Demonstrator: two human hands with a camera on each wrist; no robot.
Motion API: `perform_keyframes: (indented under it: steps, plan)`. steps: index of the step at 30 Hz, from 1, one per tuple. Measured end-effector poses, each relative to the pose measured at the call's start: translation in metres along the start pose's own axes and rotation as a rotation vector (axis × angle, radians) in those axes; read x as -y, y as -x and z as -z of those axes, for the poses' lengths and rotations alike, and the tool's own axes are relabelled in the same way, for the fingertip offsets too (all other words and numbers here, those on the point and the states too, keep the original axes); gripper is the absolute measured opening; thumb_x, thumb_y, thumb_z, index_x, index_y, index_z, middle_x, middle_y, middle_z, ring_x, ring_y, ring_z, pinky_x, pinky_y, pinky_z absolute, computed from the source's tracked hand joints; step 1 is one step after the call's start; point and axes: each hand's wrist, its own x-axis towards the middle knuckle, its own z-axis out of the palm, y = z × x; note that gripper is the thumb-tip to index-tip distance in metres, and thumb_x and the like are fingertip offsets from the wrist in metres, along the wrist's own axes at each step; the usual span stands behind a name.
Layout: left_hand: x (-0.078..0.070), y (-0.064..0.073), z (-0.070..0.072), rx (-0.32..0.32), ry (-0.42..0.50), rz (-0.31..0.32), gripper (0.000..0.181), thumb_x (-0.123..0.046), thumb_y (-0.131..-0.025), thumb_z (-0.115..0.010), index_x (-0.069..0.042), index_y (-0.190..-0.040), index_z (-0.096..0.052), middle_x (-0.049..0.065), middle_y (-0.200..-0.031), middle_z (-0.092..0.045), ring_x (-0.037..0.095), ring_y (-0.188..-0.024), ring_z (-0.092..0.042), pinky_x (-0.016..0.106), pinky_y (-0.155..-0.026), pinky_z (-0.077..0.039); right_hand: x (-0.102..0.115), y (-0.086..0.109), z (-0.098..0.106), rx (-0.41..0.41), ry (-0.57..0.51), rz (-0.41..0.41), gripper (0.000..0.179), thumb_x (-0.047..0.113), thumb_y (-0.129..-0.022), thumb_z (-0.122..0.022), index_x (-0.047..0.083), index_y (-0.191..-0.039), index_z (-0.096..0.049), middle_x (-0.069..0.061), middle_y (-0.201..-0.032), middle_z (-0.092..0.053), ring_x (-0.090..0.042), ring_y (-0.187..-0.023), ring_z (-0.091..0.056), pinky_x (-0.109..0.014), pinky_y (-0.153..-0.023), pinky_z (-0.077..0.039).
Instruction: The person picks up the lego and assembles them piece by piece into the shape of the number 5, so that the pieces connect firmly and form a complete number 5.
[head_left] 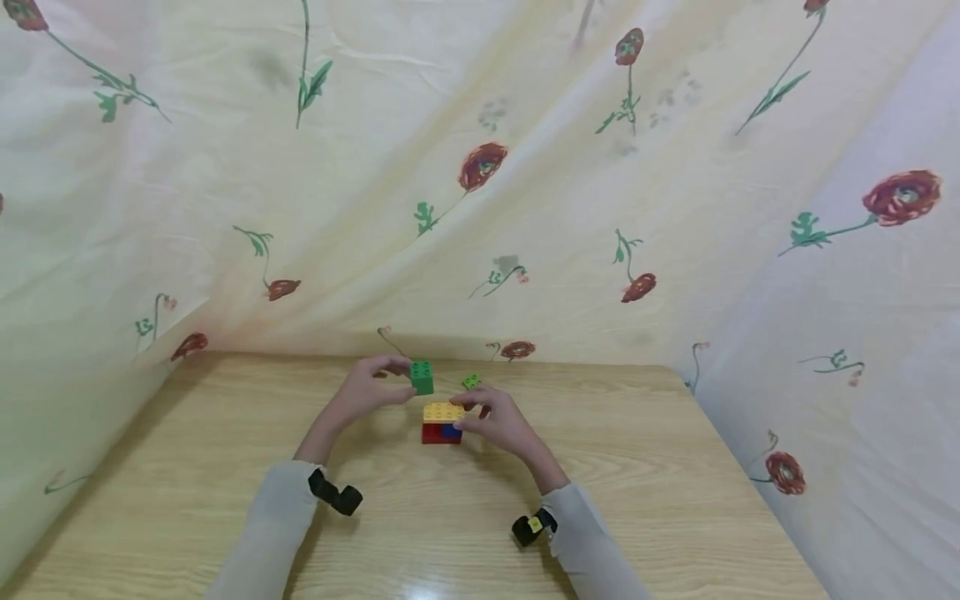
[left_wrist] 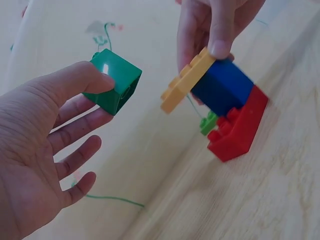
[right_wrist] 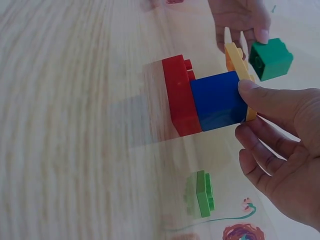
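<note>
Green toy brick [head_left: 422,377] is hanging below head-frame centre, my left hand [head_left: 375,386] pinching it; my right hand [head_left: 501,420] is gripping the yellow-topped brick stack [head_left: 441,414] on the wood-grain table [head_left: 420,517], before floral cloth [head_left: 360,267].

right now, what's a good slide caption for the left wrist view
Left hand pinches a dark green block; right hand grips a yellow brick atop a blue brick on a red brick.

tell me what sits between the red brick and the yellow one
The blue brick sits between the red brick and the yellow brick, at one end only; beside it the gap is open. The left wrist view shows this.
</note>
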Motion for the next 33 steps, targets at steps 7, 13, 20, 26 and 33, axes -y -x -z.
perform_keyframes:
  steps: [7,13,20,26,33]
  plan:
    - [-0.006,0.002,-0.007,0.032,-0.037,-0.030,0.039,-0.020,-0.084,-0.084,-0.011,-0.120,-0.070,0.004,-0.111,-0.074,0.038,-0.116,-0.061,0.062,-0.105,-0.039,-0.005,-0.001,-0.001,-0.004,0.016,-0.003,0.032,0.016,-0.091,-0.077,0.011,-0.123,-0.074,-0.007,-0.116,-0.070,-0.027,-0.104,-0.064,-0.027,-0.080,-0.049]
    - [-0.009,0.001,-0.010,0.064,-0.045,-0.057,0.038,-0.017,-0.081,-0.085,-0.011,-0.116,-0.071,0.005,-0.109,-0.074,0.043,-0.115,-0.059,0.066,-0.105,-0.037,-0.004,-0.001,-0.001,-0.008,0.010,-0.021,0.033,0.016,-0.091,-0.077,0.011,-0.124,-0.074,-0.007,-0.116,-0.069,-0.028,-0.106,-0.064,-0.028,-0.081,-0.049]
    - [-0.004,0.000,-0.015,0.099,-0.042,-0.065,0.036,-0.016,-0.081,-0.085,-0.011,-0.114,-0.072,0.005,-0.108,-0.074,0.040,-0.113,-0.060,0.064,-0.104,-0.038,-0.004,-0.002,0.000,-0.005,0.007,0.006,0.033,0.017,-0.091,-0.077,0.010,-0.124,-0.074,-0.009,-0.116,-0.069,-0.032,-0.106,-0.064,-0.027,-0.080,-0.049]
    - [0.001,0.000,-0.017,0.123,-0.064,-0.063,0.036,-0.016,-0.081,-0.085,-0.015,-0.114,-0.072,0.000,-0.106,-0.074,0.032,-0.111,-0.062,0.059,-0.103,-0.039,-0.005,-0.002,0.001,0.000,0.003,0.009,0.034,0.019,-0.091,-0.077,0.009,-0.124,-0.073,-0.010,-0.117,-0.069,-0.031,-0.106,-0.064,-0.027,-0.081,-0.048]
    - [0.001,0.000,-0.018,0.136,-0.074,-0.053,0.036,-0.016,-0.081,-0.084,-0.014,-0.115,-0.071,0.000,-0.106,-0.073,0.029,-0.110,-0.062,0.056,-0.102,-0.041,-0.006,-0.002,0.001,-0.006,0.002,0.002,0.034,0.019,-0.091,-0.078,0.010,-0.124,-0.074,-0.010,-0.116,-0.069,-0.030,-0.106,-0.064,-0.027,-0.080,-0.049]
